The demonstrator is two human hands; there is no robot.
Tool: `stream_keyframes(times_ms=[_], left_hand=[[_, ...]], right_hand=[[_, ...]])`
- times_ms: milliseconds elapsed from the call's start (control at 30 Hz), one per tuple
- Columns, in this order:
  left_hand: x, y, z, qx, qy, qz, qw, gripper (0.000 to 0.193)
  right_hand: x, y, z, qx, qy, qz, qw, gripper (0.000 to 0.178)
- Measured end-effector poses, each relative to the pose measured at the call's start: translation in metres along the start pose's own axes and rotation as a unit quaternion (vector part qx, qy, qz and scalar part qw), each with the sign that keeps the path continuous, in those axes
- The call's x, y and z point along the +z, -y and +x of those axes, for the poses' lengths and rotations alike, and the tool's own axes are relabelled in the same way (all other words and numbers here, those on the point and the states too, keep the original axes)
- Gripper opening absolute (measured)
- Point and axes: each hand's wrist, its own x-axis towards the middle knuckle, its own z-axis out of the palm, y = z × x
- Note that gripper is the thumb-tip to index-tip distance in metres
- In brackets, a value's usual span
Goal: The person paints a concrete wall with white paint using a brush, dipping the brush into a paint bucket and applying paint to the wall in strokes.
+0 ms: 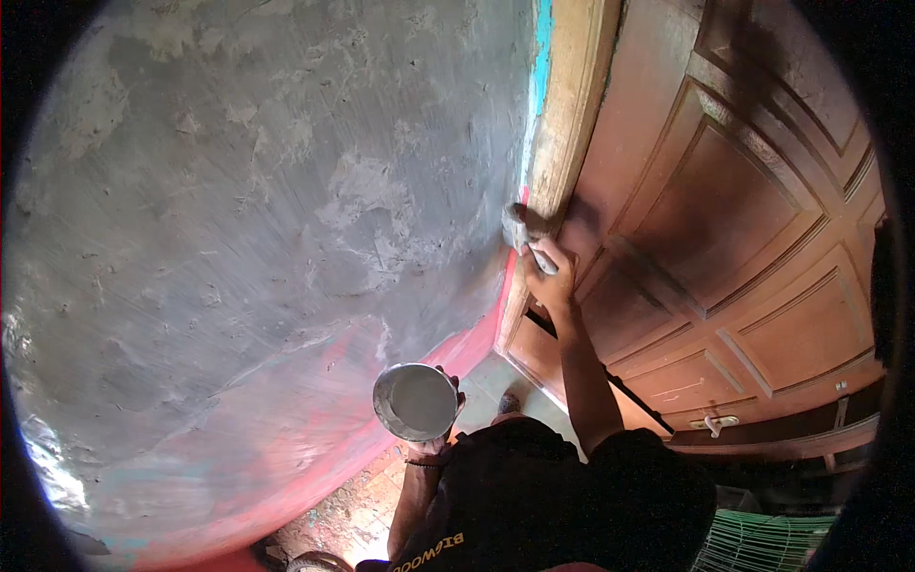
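My right hand (557, 278) is closed around the handle of a paintbrush (516, 229). The brush head touches the edge of the grey-coated wall (238, 191), right where it meets the wooden door frame (562, 114). Lower down, my left hand (431, 446) supports a round metal bowl (381, 412) from below, with fingers curled up its right side. Inside the bowl lies a smooth grey liquid (422, 400). Strips of turquoise and pink paint show along the wall's edge beside the frame.
A brown panelled door (720, 210) with a metal handle (715, 422) stands to the right. Pink paint (286, 429) shows on the lower wall. Crumbs of debris (362, 491) lie on the floor. A green wire rack (762, 543) is at the lower right.
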Motion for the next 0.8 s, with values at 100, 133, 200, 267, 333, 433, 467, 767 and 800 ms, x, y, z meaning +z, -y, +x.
stream_keyframes(times_ms=[100, 133, 200, 267, 333, 433, 467, 767, 800], left_hand=[[-0.006, -0.005, 0.004, 0.001, -0.013, 0.007, 1.0, 0.071], [-0.003, -0.004, 0.005, -0.003, -0.015, 0.012, 1.0, 0.071], [0.007, 0.0, 0.005, -0.001, 0.002, -0.006, 1.0, 0.073], [0.015, 0.004, 0.007, -0.003, 0.009, -0.007, 1.0, 0.074], [0.014, 0.006, 0.009, -0.01, 0.015, -0.01, 1.0, 0.075], [0.006, 0.003, 0.011, -0.018, 0.003, -0.03, 0.999, 0.073], [0.004, 0.004, 0.012, -0.018, 0.01, -0.038, 0.999, 0.07], [-0.001, -0.007, 0.014, -0.032, -0.001, -0.143, 0.989, 0.066], [-0.001, -0.008, 0.016, -0.036, -0.007, -0.142, 0.989, 0.065]], right_hand=[[-0.005, 0.018, 0.04, -0.022, 0.022, -0.028, 0.999, 0.011], [-0.006, 0.027, 0.055, -0.024, 0.001, -0.024, 0.999, 0.011], [-0.008, 0.05, 0.088, -0.084, -0.055, -0.031, 0.994, 0.013], [-0.003, 0.064, 0.121, -0.209, -0.152, -0.043, 0.965, 0.017], [0.003, 0.051, 0.126, -0.22, -0.172, -0.027, 0.96, 0.018], [0.009, 0.029, 0.089, -0.178, -0.154, -0.007, 0.972, 0.02], [0.01, 0.023, 0.069, -0.15, -0.139, -0.021, 0.979, 0.019], [0.016, -0.052, -0.059, 0.095, 0.022, -0.015, 0.995, 0.013], [0.014, -0.044, -0.045, 0.097, 0.022, -0.02, 0.995, 0.013]])
